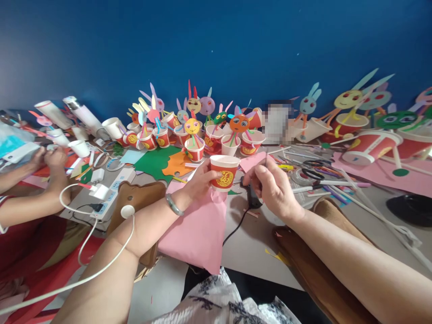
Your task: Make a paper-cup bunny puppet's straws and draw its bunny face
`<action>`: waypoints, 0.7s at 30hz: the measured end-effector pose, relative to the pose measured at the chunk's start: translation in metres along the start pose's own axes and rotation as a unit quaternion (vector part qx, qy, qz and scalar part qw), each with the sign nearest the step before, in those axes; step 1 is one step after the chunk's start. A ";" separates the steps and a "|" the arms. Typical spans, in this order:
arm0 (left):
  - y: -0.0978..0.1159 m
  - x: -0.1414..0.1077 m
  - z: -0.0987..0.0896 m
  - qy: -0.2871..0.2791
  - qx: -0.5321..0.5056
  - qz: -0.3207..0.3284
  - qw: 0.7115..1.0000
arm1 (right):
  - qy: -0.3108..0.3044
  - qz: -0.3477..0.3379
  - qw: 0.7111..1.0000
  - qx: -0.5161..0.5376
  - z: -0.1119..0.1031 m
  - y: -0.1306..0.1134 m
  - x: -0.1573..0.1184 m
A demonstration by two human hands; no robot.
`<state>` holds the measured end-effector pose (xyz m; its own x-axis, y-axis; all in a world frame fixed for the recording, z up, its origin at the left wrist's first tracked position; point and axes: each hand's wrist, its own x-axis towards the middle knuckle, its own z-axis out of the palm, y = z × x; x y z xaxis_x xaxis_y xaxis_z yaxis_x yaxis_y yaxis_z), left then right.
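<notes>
My left hand (200, 181) grips a red and white paper cup (224, 173) with a yellow round emblem, held upright over a pink sheet of paper (199, 229). To its right, my right hand (275, 186) is closed with thumb and fingers pinched together. A thin dark tip shows above the pinch, too small to name. Just below and left of those fingers is a black corded tool (254, 198), its cord running toward the table's front edge. Whether my right hand touches this tool I cannot tell.
Paper cups with rabbit-like paper figures (192, 130) line the blue wall. A white power strip (116, 191) and cables lie left, near a co-worker's hands (56, 159). Green paper (158, 163) lies beyond my left hand; scissors (313, 173) and pens are on the right.
</notes>
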<state>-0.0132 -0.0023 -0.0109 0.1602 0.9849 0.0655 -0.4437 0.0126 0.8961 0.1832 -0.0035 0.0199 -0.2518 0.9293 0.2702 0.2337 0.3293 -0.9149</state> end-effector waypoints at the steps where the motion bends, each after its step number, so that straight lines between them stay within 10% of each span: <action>1: 0.002 -0.001 0.001 0.004 0.004 0.004 1.000 | -0.020 0.001 1.000 -0.006 0.000 -0.001 -0.001; 8: 0.009 -0.004 0.001 0.010 0.044 0.024 0.999 | -0.186 0.015 0.977 -0.100 0.009 -0.014 -0.010; 21: 0.008 -0.002 -0.007 0.007 0.168 0.089 0.982 | -0.199 0.026 0.977 -0.077 0.011 -0.017 -0.012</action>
<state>-0.0231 -0.0034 -0.0067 0.0929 0.9687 0.2300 -0.1464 -0.2152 0.9655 0.1716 -0.0223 0.0284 -0.5739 0.8168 0.0584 0.3868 0.3333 -0.8598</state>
